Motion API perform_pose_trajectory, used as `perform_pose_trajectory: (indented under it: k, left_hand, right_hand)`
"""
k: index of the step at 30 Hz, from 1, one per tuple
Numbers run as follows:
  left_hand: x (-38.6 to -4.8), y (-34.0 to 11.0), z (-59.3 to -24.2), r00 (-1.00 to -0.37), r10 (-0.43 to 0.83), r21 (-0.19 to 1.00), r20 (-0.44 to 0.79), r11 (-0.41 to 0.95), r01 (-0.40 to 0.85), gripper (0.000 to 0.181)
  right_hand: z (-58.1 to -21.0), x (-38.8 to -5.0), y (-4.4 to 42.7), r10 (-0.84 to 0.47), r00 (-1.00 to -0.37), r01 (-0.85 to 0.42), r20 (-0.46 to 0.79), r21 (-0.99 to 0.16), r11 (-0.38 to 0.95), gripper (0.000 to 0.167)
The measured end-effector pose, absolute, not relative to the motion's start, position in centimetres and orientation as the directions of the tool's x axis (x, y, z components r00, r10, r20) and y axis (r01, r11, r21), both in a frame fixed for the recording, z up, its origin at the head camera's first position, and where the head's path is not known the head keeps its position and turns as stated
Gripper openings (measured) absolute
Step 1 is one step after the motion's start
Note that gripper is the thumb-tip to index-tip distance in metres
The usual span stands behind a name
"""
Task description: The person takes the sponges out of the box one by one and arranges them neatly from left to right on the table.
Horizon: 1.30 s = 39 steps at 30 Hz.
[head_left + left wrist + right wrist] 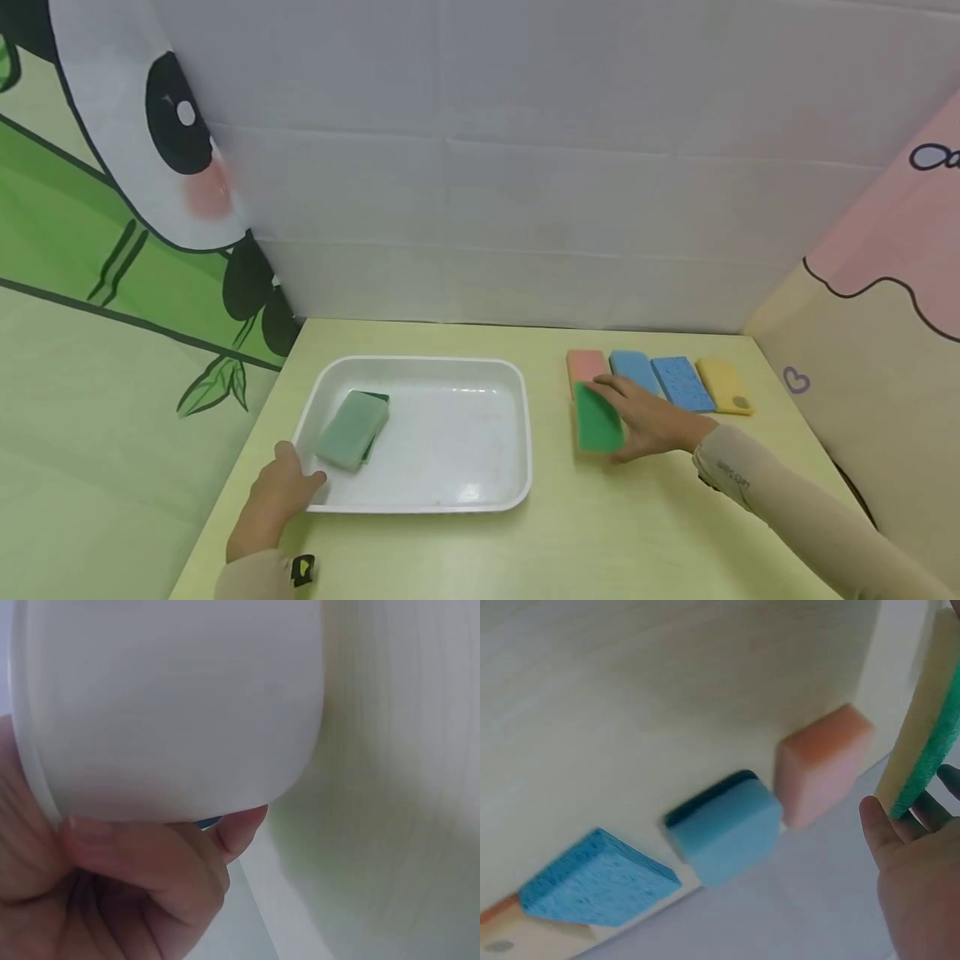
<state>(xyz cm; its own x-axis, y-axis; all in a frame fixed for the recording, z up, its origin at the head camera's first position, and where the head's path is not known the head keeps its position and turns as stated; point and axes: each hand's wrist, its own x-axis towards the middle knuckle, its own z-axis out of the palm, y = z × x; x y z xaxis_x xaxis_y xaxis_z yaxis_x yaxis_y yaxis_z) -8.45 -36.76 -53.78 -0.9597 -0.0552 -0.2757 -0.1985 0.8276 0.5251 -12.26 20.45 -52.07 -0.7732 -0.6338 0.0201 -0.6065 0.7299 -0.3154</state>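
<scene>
A green-and-yellow sponge (598, 422), pinched by the right hand (651, 418), is right of the white tray (453, 454); the left hand (277, 492) grips the tray's left rim; a pale green sponge (351, 429) lies inside; a pink sponge (587, 365), two blue sponges (681, 385) and a yellow sponge (722, 382) sit nearby

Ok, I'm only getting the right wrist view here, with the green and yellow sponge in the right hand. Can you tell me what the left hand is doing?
Observer: The left hand grips a white tray near its front left corner, as the head view shows.
Operator: Got it. And is anything lying in that tray?
Observer: Yes, a pale green sponge lies in its left part, with dark green showing along the edge.
</scene>
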Motion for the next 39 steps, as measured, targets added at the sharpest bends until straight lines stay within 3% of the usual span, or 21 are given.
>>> perform_pose_trajectory:
  k: [5,18,39]
  left_hand:
    - [-8.5,-36.7,-54.0,-0.961,-0.049,0.524,-0.272,0.83,-0.191,0.058]
    - [-8.9,-36.6,-54.5,-0.959,-0.058,0.51,-0.277,0.837,-0.198,0.06]
    - [-8.7,-35.7,-54.2,-0.953,-0.091,0.504,-0.288,0.832,-0.231,0.057]
  right_hand:
    - [-54.1,-12.5,21.2,-0.623,-0.782,-0.587,-0.01,-0.325,0.742,0.119]
    - [-56.6,-13.3,22.3,-0.686,-0.725,-0.671,0.06,-0.287,0.684,0.123]
    - [-57.3,-14.9,23.0,-0.717,-0.694,-0.7,0.072,-0.3,0.648,0.121]
